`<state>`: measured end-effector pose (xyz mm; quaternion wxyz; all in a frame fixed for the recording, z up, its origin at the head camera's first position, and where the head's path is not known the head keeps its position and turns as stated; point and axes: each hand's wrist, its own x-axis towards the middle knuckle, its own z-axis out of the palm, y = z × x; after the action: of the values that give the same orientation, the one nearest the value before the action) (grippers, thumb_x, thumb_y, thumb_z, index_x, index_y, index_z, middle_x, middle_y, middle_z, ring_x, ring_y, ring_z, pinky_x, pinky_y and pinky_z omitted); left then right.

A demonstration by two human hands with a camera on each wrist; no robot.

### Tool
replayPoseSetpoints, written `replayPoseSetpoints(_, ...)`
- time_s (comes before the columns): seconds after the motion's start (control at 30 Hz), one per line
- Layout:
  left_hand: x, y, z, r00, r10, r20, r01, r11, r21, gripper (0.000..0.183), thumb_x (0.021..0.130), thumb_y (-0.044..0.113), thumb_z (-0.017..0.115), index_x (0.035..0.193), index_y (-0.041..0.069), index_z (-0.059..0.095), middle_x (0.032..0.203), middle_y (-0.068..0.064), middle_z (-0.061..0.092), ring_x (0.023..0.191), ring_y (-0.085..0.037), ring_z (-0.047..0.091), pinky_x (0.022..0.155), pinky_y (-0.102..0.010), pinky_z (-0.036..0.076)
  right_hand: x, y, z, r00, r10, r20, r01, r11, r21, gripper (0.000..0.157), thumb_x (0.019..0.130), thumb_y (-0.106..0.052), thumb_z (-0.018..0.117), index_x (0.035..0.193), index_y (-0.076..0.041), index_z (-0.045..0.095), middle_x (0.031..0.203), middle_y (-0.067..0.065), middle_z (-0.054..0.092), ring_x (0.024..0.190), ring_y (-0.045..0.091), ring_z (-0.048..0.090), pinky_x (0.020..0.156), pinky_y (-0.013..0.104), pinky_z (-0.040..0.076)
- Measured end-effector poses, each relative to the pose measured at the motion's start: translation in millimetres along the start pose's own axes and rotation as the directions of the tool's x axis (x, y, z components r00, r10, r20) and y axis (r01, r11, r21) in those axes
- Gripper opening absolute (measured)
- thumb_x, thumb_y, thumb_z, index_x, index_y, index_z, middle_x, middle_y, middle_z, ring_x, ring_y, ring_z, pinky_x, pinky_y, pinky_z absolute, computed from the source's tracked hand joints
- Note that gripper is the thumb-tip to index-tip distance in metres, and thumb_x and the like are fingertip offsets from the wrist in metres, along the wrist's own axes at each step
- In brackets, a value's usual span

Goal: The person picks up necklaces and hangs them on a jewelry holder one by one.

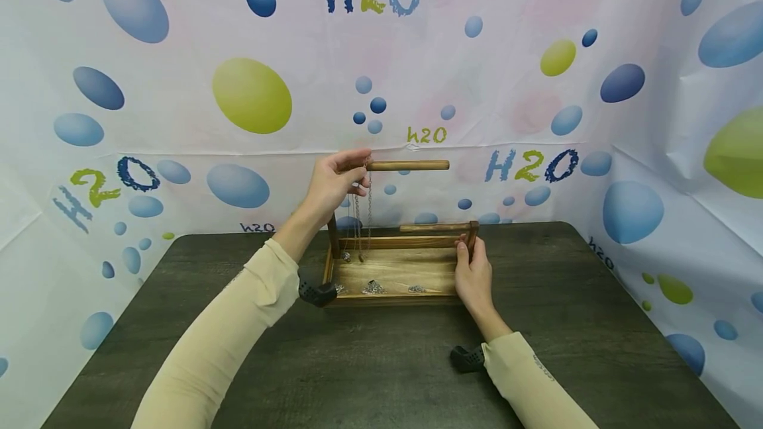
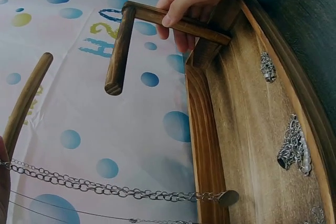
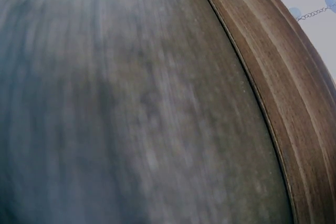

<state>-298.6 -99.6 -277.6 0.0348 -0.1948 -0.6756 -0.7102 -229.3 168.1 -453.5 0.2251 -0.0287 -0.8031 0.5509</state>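
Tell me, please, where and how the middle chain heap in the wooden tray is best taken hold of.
I would pinch the middle chain heap near its centre, coming from above: it lies low and loose just behind the front wall of the wooden tray, which would probably obstruct a front approach, while the top looks open.

Grained wooden stand point(image 1: 393, 269), shiny metal chains point(image 2: 110, 188), matt wood-look tabletop point(image 1: 369, 363)

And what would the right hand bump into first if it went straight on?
Probably the wooden post, which the right hand grips. Past that, the patterned backdrop seems next, though depth is unclear.
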Motion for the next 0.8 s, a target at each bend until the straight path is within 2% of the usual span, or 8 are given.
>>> replayPoseSetpoints(0.3, -4.9, -5.7, 2.4, 1.0, 0.007, 0.001, -0.007, 1.0, 0.006, 0.031, 0.098, -0.007, 0.058, 0.128, -0.004, 0.065, 0.12, -0.019, 0.063, 0.072, -0.017, 0.067, 0.064, -0.03, 0.06, 0, 0, 0.6, 1.0, 0.005, 0.004, -0.005, 1.0, -0.003, 0.036, 0.11, -0.029, 0.042, 0.136, -0.004, 0.049, 0.127, 0.02, 0.061, 0.114, 0.035, 0.057, 0.094, 0.051, 0.044)
replayPoseSetpoints(0.63, -8.4, -14.3, 5.3, 0.998, 0.013, 0.059, -0.016, 0.999, 0.048, 0.028, 0.099, -0.006, 0.057, 0.125, -0.004, 0.066, 0.125, -0.025, 0.062, 0.074, -0.017, 0.07, 0.066, -0.032, 0.06, 1, 2, 1.0, 1.0, 0.001, 0.002, -0.001, 1.0, 0.0, 0.036, 0.11, -0.029, 0.042, 0.135, -0.004, 0.049, 0.127, 0.021, 0.061, 0.114, 0.035, 0.057, 0.093, 0.051, 0.044)
replayPoseSetpoints(0.8, -10.3, -18.9, 7.1, 0.998, 0.011, 0.069, -0.015, 0.998, 0.057, 0.029, 0.098, -0.007, 0.055, 0.125, -0.005, 0.065, 0.122, -0.021, 0.064, 0.076, -0.016, 0.071, 0.069, -0.034, 0.061, 2, 2, 1.3, 1.0, 0.003, -0.005, -0.003, 1.0, -0.007, 0.036, 0.11, -0.029, 0.042, 0.136, -0.005, 0.05, 0.127, 0.019, 0.061, 0.116, 0.035, 0.057, 0.094, 0.051, 0.044)
